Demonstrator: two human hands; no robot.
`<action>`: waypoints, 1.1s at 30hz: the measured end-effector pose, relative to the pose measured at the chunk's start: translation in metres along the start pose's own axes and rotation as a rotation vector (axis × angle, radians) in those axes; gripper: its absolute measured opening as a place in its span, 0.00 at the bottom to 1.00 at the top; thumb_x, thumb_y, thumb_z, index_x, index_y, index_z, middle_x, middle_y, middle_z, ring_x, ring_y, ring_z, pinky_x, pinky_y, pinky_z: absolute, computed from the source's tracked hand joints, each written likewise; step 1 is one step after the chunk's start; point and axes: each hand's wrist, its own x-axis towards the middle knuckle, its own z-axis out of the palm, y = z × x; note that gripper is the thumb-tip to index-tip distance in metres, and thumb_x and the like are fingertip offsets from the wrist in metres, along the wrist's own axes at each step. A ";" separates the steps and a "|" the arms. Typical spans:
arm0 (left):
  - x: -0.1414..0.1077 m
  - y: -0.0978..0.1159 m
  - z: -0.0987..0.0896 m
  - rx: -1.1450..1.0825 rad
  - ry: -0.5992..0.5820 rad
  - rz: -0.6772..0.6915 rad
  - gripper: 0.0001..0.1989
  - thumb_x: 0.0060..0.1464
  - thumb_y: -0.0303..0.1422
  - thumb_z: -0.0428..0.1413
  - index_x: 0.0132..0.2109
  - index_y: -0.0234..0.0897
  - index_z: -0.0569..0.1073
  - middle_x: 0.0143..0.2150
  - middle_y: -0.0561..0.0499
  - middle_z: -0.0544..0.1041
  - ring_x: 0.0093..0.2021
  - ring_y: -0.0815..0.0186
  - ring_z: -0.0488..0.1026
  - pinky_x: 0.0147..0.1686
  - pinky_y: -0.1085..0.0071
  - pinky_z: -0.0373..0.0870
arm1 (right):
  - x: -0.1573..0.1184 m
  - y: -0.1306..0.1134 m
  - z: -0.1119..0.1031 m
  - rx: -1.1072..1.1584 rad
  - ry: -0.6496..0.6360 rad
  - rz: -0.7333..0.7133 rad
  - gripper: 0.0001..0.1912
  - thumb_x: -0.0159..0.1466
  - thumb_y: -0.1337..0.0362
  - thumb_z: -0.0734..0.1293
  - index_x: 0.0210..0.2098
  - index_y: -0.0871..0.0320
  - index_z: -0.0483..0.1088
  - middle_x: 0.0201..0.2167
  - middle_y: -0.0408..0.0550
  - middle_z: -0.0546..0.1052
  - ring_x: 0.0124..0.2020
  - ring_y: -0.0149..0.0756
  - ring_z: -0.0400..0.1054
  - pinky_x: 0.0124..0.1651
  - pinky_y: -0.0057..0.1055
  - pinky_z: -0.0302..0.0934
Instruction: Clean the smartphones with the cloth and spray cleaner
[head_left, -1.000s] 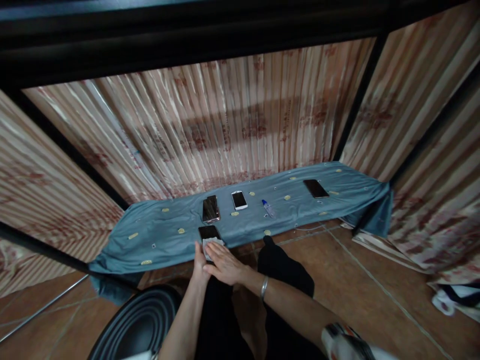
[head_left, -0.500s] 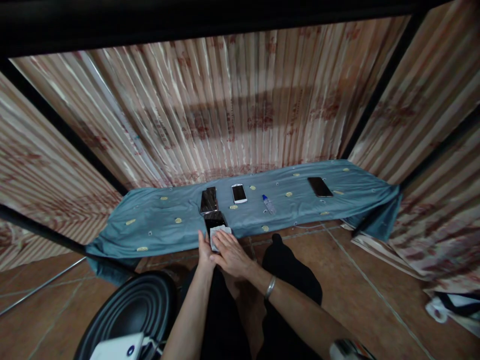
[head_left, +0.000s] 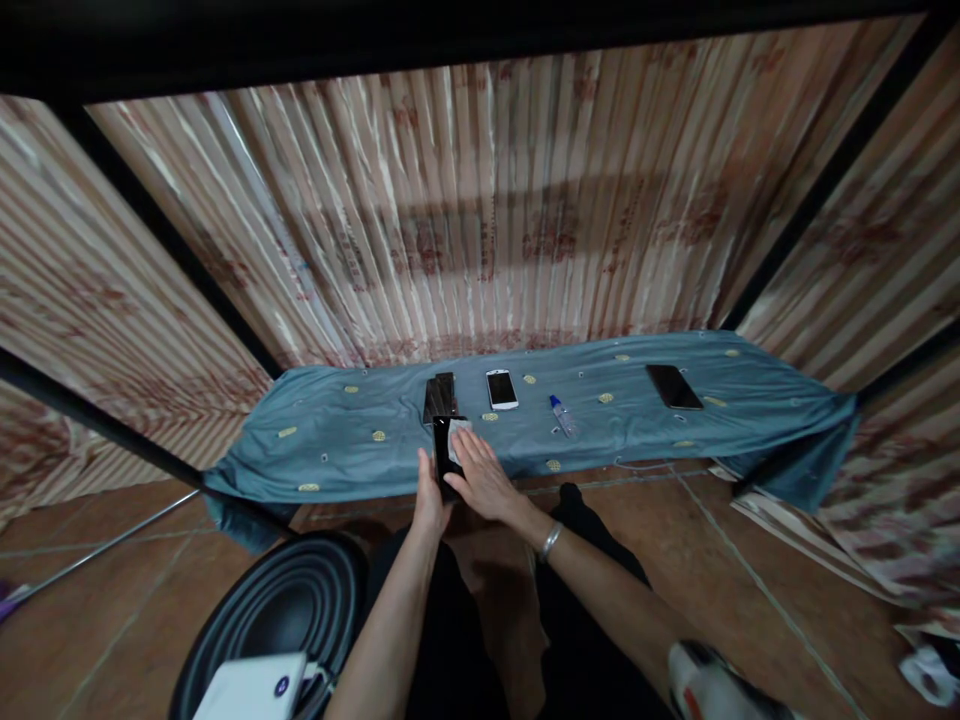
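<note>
A dark smartphone point(head_left: 444, 459) rests in my left hand point(head_left: 429, 500), which grips it from the left and below. With my right hand point(head_left: 484, 480) I press a whitish cloth point(head_left: 458, 441) against the upper part of its screen; the fingers lie over the cloth's right side. Just beyond the phone, dark phones point(head_left: 438, 398) lie together on the blue patterned cover point(head_left: 360, 405). To their right is a white phone point(head_left: 502, 389) with a black screen. A small clear bottle with a blue cap point(head_left: 561, 415) lies farther right.
Another dark phone point(head_left: 674, 387) lies toward the cover's right end. Black frame posts point(head_left: 172, 240) and a striped curtain point(head_left: 480, 200) enclose the space. At lower left, a white box-like device point(head_left: 251, 688) sits on a black round ribbed stool point(head_left: 281, 610). Tiled floor point(head_left: 675, 560) shows below.
My right hand and the cloth have slid up from the phone's lower part toward its top, uncovering more of the screen. The view has shifted slightly left.
</note>
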 end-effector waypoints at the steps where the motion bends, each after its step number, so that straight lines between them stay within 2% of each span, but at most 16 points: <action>1: -0.001 -0.002 0.003 -0.013 -0.014 -0.013 0.27 0.67 0.47 0.41 0.50 0.35 0.78 0.56 0.42 0.79 0.65 0.56 0.67 0.65 0.58 0.61 | 0.004 0.004 -0.003 -0.006 0.010 -0.007 0.36 0.72 0.54 0.58 0.72 0.69 0.47 0.72 0.67 0.50 0.74 0.51 0.42 0.71 0.55 0.46; 4: 0.002 -0.012 0.011 -0.046 -0.047 -0.028 0.27 0.67 0.47 0.40 0.52 0.36 0.78 0.58 0.43 0.77 0.66 0.57 0.66 0.66 0.59 0.61 | 0.004 0.015 -0.010 -0.016 0.035 -0.028 0.35 0.72 0.55 0.56 0.72 0.67 0.46 0.72 0.66 0.52 0.74 0.50 0.43 0.71 0.55 0.47; 8: 0.014 -0.024 0.016 -0.031 -0.106 -0.020 0.27 0.66 0.49 0.44 0.52 0.35 0.78 0.59 0.41 0.77 0.66 0.55 0.67 0.67 0.58 0.59 | -0.014 0.024 -0.011 -0.004 0.038 -0.067 0.34 0.73 0.57 0.55 0.73 0.64 0.43 0.73 0.62 0.51 0.74 0.48 0.42 0.71 0.54 0.50; 13: 0.026 -0.033 0.020 0.027 -0.036 0.029 0.25 0.66 0.46 0.46 0.48 0.34 0.80 0.56 0.41 0.79 0.66 0.58 0.66 0.69 0.62 0.55 | -0.027 0.030 -0.011 0.048 0.022 -0.123 0.35 0.72 0.58 0.57 0.73 0.65 0.43 0.73 0.62 0.50 0.75 0.48 0.40 0.71 0.54 0.50; 16: 0.029 -0.038 0.019 0.019 -0.046 0.053 0.22 0.64 0.46 0.49 0.53 0.37 0.78 0.59 0.43 0.77 0.68 0.59 0.64 0.69 0.63 0.55 | -0.018 0.034 -0.011 0.079 0.020 -0.115 0.35 0.71 0.58 0.57 0.73 0.66 0.44 0.73 0.62 0.50 0.75 0.48 0.40 0.71 0.54 0.50; 20: 0.033 -0.042 0.019 -0.043 -0.090 0.021 0.22 0.63 0.46 0.51 0.58 0.42 0.75 0.63 0.46 0.73 0.68 0.58 0.63 0.67 0.60 0.59 | 0.002 0.042 -0.011 0.098 0.030 -0.081 0.34 0.72 0.58 0.57 0.72 0.67 0.47 0.73 0.62 0.51 0.74 0.48 0.41 0.72 0.53 0.48; 25: 0.037 -0.043 0.025 -0.041 -0.078 0.016 0.23 0.64 0.45 0.50 0.60 0.41 0.74 0.64 0.45 0.72 0.69 0.58 0.63 0.66 0.60 0.60 | 0.023 0.052 -0.009 0.094 0.047 -0.039 0.34 0.72 0.56 0.56 0.71 0.68 0.48 0.73 0.62 0.51 0.74 0.48 0.41 0.73 0.52 0.45; 30: 0.039 -0.048 0.029 -0.019 -0.104 0.025 0.25 0.64 0.46 0.50 0.62 0.41 0.72 0.64 0.45 0.72 0.69 0.57 0.63 0.67 0.60 0.59 | 0.025 0.060 -0.004 0.079 0.077 0.042 0.33 0.72 0.57 0.55 0.72 0.66 0.47 0.73 0.61 0.52 0.74 0.46 0.41 0.73 0.51 0.45; 33: 0.040 -0.053 0.027 0.085 -0.059 0.033 0.26 0.63 0.48 0.50 0.62 0.40 0.72 0.63 0.44 0.73 0.68 0.57 0.64 0.68 0.59 0.58 | 0.018 0.063 0.002 0.108 0.137 0.109 0.32 0.73 0.57 0.54 0.72 0.64 0.48 0.72 0.59 0.53 0.74 0.46 0.43 0.72 0.51 0.46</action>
